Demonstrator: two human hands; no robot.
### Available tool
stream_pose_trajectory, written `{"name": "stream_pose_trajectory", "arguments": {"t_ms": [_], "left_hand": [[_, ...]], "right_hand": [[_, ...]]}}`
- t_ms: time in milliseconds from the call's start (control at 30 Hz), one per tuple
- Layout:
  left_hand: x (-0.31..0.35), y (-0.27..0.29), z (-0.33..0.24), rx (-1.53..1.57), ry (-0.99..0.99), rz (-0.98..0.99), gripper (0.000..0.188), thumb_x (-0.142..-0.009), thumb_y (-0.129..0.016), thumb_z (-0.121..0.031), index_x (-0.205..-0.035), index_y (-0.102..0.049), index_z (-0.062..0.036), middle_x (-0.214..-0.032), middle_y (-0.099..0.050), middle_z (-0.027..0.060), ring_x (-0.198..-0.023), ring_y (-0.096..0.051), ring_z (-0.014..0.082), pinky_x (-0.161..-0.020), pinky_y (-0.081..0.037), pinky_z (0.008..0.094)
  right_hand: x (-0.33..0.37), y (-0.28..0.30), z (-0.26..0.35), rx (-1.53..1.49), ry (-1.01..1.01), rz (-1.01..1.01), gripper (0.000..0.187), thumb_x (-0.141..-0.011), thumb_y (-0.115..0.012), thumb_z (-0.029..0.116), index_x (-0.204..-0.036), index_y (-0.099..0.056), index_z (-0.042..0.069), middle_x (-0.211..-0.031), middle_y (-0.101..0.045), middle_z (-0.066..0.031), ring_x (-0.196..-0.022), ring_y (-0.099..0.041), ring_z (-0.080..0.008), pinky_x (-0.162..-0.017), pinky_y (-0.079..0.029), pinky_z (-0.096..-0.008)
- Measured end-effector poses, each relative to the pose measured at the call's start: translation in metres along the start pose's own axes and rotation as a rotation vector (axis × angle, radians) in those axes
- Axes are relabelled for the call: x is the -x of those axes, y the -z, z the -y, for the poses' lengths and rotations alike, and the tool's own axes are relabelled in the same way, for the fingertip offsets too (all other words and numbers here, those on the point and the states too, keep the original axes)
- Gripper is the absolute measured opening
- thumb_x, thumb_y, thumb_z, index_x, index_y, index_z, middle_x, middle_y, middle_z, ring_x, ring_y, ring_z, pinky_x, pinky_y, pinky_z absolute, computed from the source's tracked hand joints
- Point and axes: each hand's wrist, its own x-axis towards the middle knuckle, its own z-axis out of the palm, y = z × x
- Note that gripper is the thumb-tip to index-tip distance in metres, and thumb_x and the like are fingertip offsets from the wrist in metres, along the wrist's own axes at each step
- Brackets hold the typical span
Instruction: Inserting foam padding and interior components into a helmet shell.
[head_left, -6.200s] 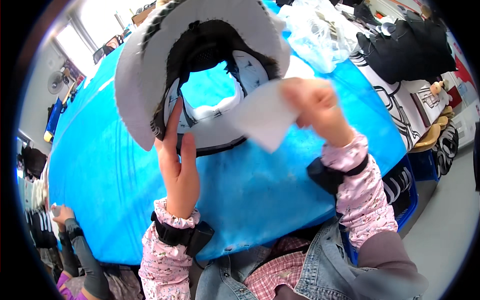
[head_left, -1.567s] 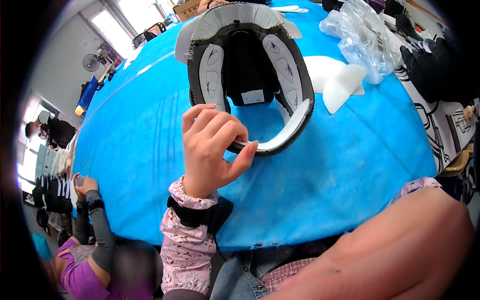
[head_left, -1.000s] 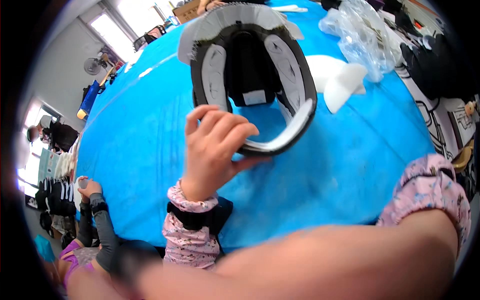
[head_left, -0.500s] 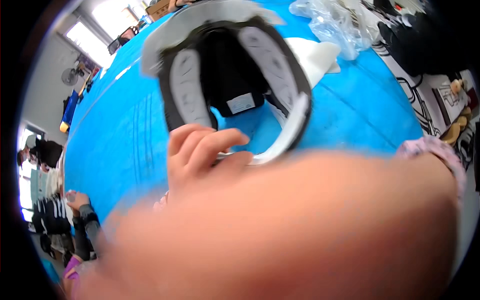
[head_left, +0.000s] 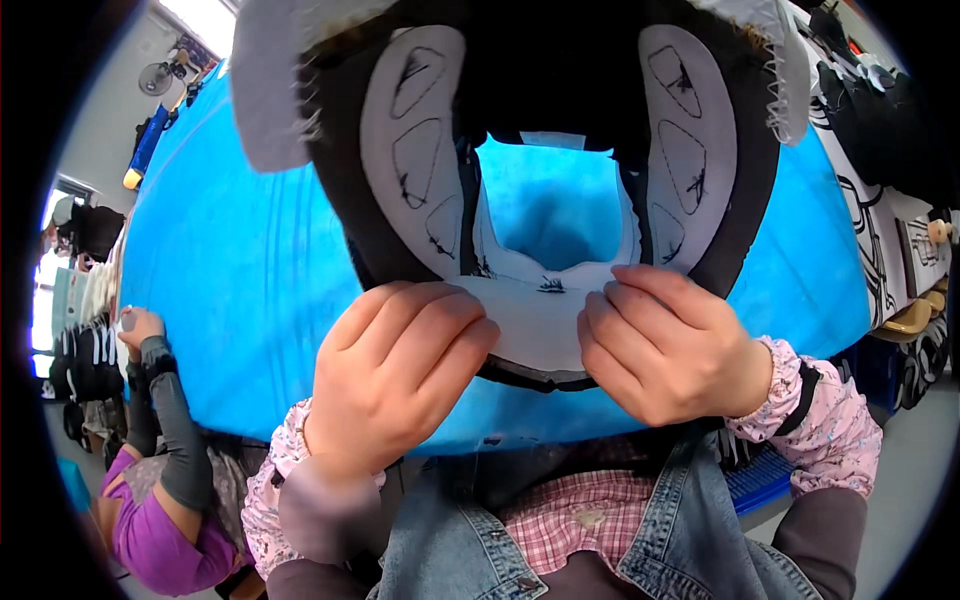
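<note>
In front of me is a horseshoe-shaped padded piece [head_left: 745,225], dark grey with a black inner lining. Curved white panels with dark hand stitching run along both its sides, and white material is stitched along the outer edge. A white strip [head_left: 535,320] joins the two sides at the near end. My left hand [head_left: 390,365] is closed on the left end of this strip, fingers curled over it. My right hand [head_left: 670,345] pinches the strip's right end. The far part of the piece runs out of the top of the picture.
A blue-covered table [head_left: 230,300] lies beneath. On the left, a person in purple [head_left: 185,535] works at the table edge. Dark items [head_left: 870,130] and a drawn-on white sheet [head_left: 890,240] are at right. A blue crate [head_left: 765,480] stands below the table's right side.
The padded piece has come closer and turned more square to me. My right arm, blurred across the picture before, has drawn back, and both hands now grip the white strip.
</note>
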Motion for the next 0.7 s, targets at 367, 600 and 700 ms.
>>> {"name": "stream_pose_trajectory", "arguments": {"t_ms": [367, 600, 700], "left_hand": [[0.006, -0.006, 0.003, 0.067, -0.053, 0.001, 0.031, -0.058, -0.065, -0.008, -0.088, -0.063, -0.0052, -0.083, -0.06, 0.0033, -0.078, -0.06, 0.0204, -0.069, -0.048, 0.0324], [-0.008, -0.012, -0.005, 0.018, 0.016, -0.164, 0.057, -0.06, -0.076, -0.013, -0.112, -0.052, -0.0079, -0.105, -0.054, 0.0077, -0.1, -0.052, 0.0268, -0.092, -0.042, 0.044], [-0.008, 0.007, -0.004, -0.141, 0.081, -0.162, 0.05, -0.065, -0.073, -0.005, -0.111, -0.051, -0.0056, -0.11, -0.052, 0.0099, -0.099, -0.053, 0.0252, -0.09, -0.044, 0.0409]], "right_hand": [[0.008, -0.006, -0.002, -0.005, 0.057, -0.02, 0.014, -0.061, -0.058, 0.01, -0.071, -0.06, 0.001, -0.073, -0.06, -0.0067, -0.07, -0.06, -0.0184, -0.074, -0.05, -0.03], [0.009, -0.017, -0.014, -0.058, 0.025, -0.187, 0.008, -0.064, -0.057, 0.01, -0.065, -0.051, 0.005, -0.069, -0.055, -0.0065, -0.067, -0.056, -0.02, -0.072, -0.048, -0.031], [0.015, -0.02, -0.007, 0.036, 0.028, -0.2, 0.008, -0.064, -0.057, 0.01, -0.066, -0.052, 0.004, -0.069, -0.056, -0.0065, -0.067, -0.056, -0.0202, -0.073, -0.048, -0.0321]]}}
